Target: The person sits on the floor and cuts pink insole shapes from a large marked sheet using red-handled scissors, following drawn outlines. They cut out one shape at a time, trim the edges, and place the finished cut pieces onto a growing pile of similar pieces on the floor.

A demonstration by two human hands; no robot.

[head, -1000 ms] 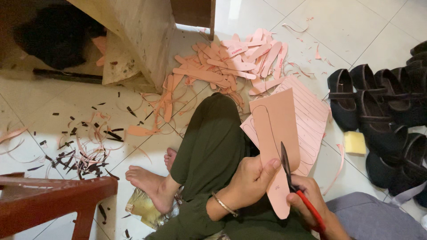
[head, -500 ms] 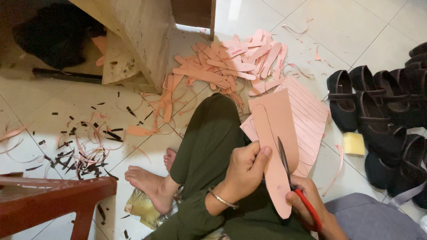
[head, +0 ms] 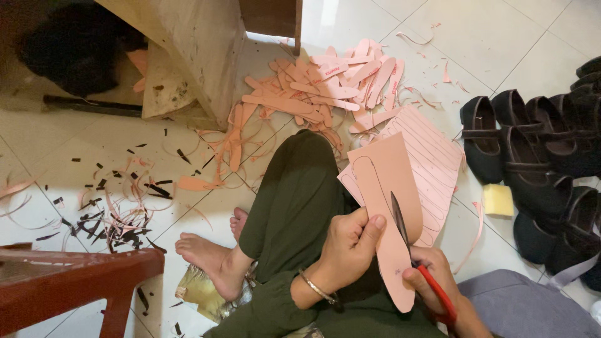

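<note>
The person's left hand (head: 347,247) pinches the thin pink card sheet with drawn sole shapes (head: 391,188) over the green-trousered lap, while the right hand (head: 432,278) grips the red-handled scissors (head: 413,250) cutting it (the sheet looks light and bendy, best held close beside the blades).

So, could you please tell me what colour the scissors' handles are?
Red, on the scissors in the right hand; the head view shows it.
</note>
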